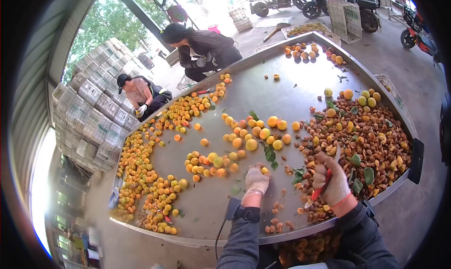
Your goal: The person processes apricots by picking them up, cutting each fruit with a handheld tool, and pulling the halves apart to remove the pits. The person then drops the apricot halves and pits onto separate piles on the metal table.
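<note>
Gloved, my left hand [257, 180] is closed around a small yellow-orange apricot [264, 170] low over the middle of the metal table [225, 165]. My right hand [331, 180], also gloved, grips a red-handled tool [322, 187] at the edge of the heap of pits and fruit pieces [371, 147]; the tool's tip points down and left. Green leaves [270, 155] and loose apricots [252, 144] lie beyond my left hand. A few small pits [274, 227] are scattered between my two hands near the table's front edge.
A large spread of apricots [141, 168] covers the table's left side. Two people [202, 48] [141, 93] sit beyond the left edge. Stacked crates [94, 104] stand behind them. More crates [344, 21] and scooters [275, 3] are at the back.
</note>
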`<state>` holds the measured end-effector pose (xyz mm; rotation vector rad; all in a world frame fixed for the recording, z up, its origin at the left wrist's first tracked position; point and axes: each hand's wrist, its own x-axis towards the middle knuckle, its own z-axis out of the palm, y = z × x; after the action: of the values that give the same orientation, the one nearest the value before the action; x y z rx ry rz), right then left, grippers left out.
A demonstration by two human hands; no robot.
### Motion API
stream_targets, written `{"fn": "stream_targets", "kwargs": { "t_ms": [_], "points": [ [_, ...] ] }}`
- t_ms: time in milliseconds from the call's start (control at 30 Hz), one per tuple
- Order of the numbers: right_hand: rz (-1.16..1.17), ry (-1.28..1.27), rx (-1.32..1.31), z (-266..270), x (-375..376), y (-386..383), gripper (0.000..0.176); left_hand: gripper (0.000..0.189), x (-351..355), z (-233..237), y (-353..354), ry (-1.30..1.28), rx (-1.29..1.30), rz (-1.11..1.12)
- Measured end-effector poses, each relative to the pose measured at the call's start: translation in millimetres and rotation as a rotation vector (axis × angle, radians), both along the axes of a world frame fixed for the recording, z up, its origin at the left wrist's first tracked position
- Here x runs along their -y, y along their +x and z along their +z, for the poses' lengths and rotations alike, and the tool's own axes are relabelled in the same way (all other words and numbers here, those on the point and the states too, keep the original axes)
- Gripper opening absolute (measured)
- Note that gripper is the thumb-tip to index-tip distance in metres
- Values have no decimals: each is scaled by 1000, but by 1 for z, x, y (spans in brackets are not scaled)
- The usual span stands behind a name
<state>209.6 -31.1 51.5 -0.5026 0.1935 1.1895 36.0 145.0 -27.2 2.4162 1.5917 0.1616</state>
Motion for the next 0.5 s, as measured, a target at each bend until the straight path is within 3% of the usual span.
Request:
{"fn": "stream_targets", "kwargs": {
  "t_ms": [67, 100, 167, 233, 300, 367, 500],
  "points": [
    [324, -204, 131, -28, 6, -17, 8, 39, 9, 3, -7, -559, 744, 175],
    [385, -283, 292, -26, 5, -29, 7, 39, 17, 16, -6, -578, 741, 172],
    [511, -322, 705, -1, 13, -38, 12, 40, 46, 28, -11, -1025, 1535, 209],
    [413, -306, 1032, -4, 12, -45, 13, 39, 61, 25, -15, -1180, 1629, 195],
    [443, -309, 1130, -9, 15, -46, 14, 38, 75, 19, -9, -1278, 1745, 157],
    [374, -203, 1418, -20, 11, -50, 20, 40, 86, 18, -4, -1341, 1847, -6],
    [483, -309, 1534, -18, 16, -50, 27, 44, 106, 31, 3, -1261, 1818, 125]
  ]
}}
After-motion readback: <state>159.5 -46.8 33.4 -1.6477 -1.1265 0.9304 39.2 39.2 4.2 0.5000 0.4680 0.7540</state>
